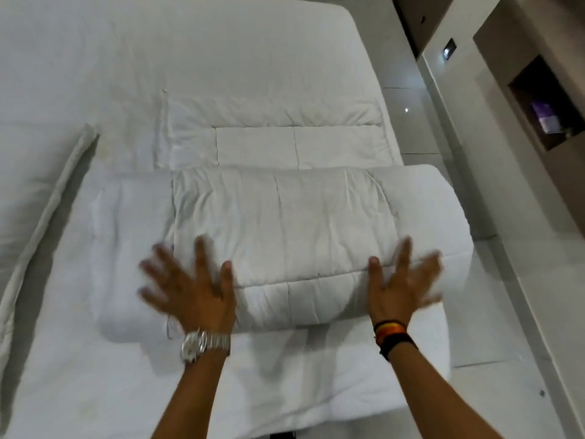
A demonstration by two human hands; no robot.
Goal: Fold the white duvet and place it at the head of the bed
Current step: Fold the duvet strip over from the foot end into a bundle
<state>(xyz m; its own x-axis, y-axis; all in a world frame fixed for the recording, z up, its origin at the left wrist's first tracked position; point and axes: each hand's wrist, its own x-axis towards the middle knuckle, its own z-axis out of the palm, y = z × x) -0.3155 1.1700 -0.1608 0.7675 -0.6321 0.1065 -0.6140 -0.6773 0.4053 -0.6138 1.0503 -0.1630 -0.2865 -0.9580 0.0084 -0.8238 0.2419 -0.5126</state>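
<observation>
The white duvet (285, 223) lies folded into a thick quilted bundle across the near part of the bed (158, 58). A flatter quilted layer (272, 134) shows just beyond it. My left hand (193, 286), with a metal watch on the wrist, hovers over the bundle's near left edge, fingers spread and blurred. My right hand (402, 280), with dark wristbands, is spread the same way at the near right edge. Neither hand grips the fabric; whether the palms touch it is unclear.
A long white cloth edge (47, 198) runs diagonally along the left. To the right of the bed is a pale tiled floor (421, 99). Beyond it stands a wall unit with a dark niche (550, 106) holding a purple item.
</observation>
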